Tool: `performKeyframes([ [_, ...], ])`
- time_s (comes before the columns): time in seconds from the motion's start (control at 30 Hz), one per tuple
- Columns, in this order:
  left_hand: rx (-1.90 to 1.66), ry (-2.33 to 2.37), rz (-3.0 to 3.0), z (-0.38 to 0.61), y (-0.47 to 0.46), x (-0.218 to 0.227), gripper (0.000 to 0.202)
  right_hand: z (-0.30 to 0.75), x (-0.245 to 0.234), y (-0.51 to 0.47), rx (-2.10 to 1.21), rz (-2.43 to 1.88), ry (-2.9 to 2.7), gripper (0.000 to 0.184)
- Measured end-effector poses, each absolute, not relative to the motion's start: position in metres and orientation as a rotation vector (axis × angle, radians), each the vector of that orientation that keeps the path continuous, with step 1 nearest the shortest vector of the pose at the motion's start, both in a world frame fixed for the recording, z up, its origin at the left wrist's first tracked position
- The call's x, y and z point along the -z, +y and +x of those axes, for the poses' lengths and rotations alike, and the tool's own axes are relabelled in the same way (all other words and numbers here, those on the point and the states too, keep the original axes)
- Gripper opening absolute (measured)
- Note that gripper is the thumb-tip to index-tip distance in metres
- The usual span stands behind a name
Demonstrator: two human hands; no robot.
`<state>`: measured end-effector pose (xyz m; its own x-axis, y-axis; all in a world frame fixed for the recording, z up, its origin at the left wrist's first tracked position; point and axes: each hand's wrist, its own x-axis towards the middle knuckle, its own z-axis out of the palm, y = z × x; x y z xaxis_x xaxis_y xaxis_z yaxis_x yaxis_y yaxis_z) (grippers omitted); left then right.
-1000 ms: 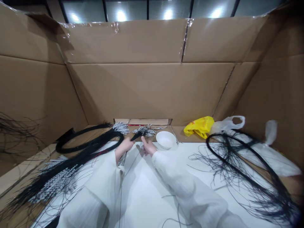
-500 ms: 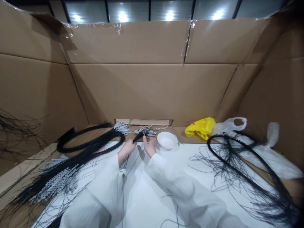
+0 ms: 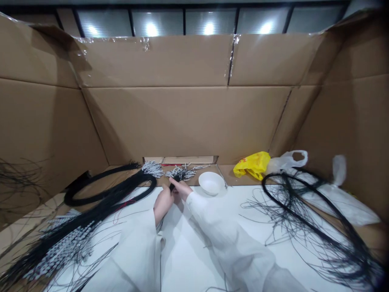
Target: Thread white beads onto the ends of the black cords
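My left hand (image 3: pixel 164 202) is closed around a small bundle of thin black cords (image 3: pixel 180 175) with a mass of grey-white ends fanned out beyond it. My right hand (image 3: pixel 181 190) is pressed against the same bundle just above the left, its thumb and fingers closed on it. Right of the hands stands a white bowl (image 3: pixel 210 183); its inside looks plain white. On the left lies a thick bunch of black cords (image 3: pixel 100 209), partly looped, with white-tipped pieces (image 3: pixel 152 168) at its far end.
Cardboard walls (image 3: pixel 182 121) enclose the white tabletop (image 3: pixel 188 251). A yellow plastic bag (image 3: pixel 252 165) and whitish plastic bags (image 3: pixel 343 202) lie at the back right. In front of them is a looped bunch of black cords (image 3: pixel 313 227) with loose strands.
My right hand has moved left onto the bundle, close against my left hand, which has drawn slightly nearer to me. The whole view has shifted a little.
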<state>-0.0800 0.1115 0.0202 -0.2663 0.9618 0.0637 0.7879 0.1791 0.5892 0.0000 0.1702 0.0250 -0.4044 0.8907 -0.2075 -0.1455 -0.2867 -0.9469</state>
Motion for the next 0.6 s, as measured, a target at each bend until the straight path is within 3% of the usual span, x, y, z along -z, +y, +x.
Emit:
performKeyframes([
  [0.1,-0.772,2.101,1.699,-0.078,0.109,-0.025,0.035,-0.002,-0.035,0.185,-1.880,-1.030,-1.110,0.020],
  [0.23,-0.840,2.029,1.720,-0.074,0.105,-0.038,0.034,-0.004,-0.058,0.204,-1.945,-0.986,-1.021,0.025],
  [0.6,-0.863,1.567,1.576,-0.084,0.052,-0.097,0.023,0.010,-0.138,0.205,-1.870,-0.692,-0.969,0.016],
])
